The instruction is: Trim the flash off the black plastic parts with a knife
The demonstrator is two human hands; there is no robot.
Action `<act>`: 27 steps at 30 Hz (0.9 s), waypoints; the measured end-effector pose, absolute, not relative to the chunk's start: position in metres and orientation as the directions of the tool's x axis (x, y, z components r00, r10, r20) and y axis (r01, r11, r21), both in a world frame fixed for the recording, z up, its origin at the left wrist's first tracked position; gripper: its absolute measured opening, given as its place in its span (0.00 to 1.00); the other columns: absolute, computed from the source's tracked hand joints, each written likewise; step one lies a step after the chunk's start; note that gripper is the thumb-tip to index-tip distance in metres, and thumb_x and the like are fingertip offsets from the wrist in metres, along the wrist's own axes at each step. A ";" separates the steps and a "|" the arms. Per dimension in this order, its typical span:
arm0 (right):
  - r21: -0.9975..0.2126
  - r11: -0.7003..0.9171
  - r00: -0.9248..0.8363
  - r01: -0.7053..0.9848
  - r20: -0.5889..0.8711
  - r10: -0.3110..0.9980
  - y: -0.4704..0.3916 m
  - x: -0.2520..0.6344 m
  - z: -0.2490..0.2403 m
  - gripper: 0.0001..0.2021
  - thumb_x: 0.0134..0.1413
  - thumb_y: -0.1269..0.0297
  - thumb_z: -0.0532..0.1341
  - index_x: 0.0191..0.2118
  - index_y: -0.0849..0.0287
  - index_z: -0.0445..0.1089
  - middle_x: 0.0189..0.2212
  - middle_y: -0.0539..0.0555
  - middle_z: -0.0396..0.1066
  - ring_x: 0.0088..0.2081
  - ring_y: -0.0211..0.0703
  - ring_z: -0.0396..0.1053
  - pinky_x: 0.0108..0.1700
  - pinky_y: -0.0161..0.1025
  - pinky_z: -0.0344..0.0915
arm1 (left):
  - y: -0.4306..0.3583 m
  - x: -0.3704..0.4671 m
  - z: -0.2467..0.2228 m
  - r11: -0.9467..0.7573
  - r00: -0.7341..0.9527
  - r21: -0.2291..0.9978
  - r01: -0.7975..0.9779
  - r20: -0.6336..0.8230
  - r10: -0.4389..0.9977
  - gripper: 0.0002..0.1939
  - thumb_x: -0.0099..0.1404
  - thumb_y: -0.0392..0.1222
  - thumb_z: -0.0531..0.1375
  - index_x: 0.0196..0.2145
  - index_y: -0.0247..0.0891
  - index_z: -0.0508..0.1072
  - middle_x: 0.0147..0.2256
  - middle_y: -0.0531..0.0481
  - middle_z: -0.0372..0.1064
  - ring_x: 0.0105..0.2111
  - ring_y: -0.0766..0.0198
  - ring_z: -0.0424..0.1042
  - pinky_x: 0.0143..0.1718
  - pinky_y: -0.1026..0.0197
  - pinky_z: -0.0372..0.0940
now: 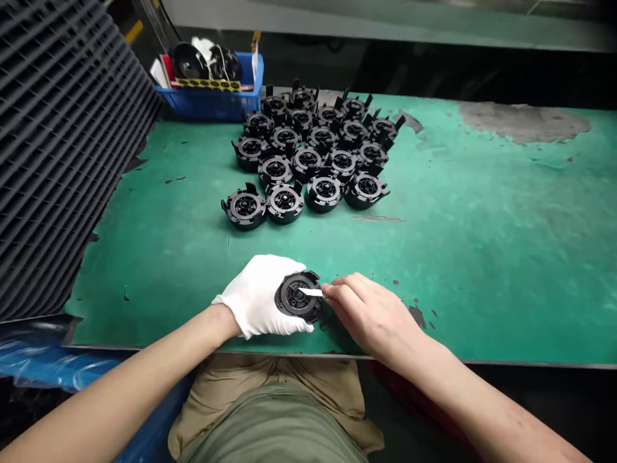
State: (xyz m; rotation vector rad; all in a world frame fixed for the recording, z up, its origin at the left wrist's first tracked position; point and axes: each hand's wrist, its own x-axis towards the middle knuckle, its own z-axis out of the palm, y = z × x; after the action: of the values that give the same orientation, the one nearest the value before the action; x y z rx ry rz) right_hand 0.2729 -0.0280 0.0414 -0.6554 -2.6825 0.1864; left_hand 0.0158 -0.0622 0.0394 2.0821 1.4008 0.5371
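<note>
My left hand [265, 297], in a white glove, grips a round black part [293, 297] near the front edge of the green table. The part's ringed face is turned up toward me. My bare right hand [369, 312] pinches a small white blade-like piece [311, 292] at the part's right side, its pointed tip over the centre of the face. Behind my hands, several similar black round parts [284, 200] stand close together in rows, with tabs sticking up from their rims.
The green table [482, 244] has worn grey patches. A blue bin [212, 103] with black parts and a yellow strip stands at the back left. Stacked dark ribbed trays [62, 141] rise along the left side. Blue plastic [48, 357] lies below the front left edge.
</note>
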 end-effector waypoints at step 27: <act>-0.184 0.884 -0.872 0.431 0.169 0.460 -0.022 0.264 0.060 0.09 0.75 0.75 0.56 0.52 0.59 0.71 0.42 0.58 0.78 0.36 0.45 0.65 0.39 0.44 0.66 | -0.074 0.008 0.014 -0.332 0.333 0.612 0.717 0.118 0.936 0.50 0.52 0.69 0.73 0.64 0.38 0.68 0.52 0.36 0.80 0.52 0.36 0.81 0.53 0.41 0.73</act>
State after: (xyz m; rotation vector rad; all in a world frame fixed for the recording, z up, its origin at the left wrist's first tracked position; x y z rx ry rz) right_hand 0.2643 -0.0217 0.0600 -0.6807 -2.8452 0.2075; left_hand 0.0083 -0.0736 0.0142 2.1476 1.4505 0.6406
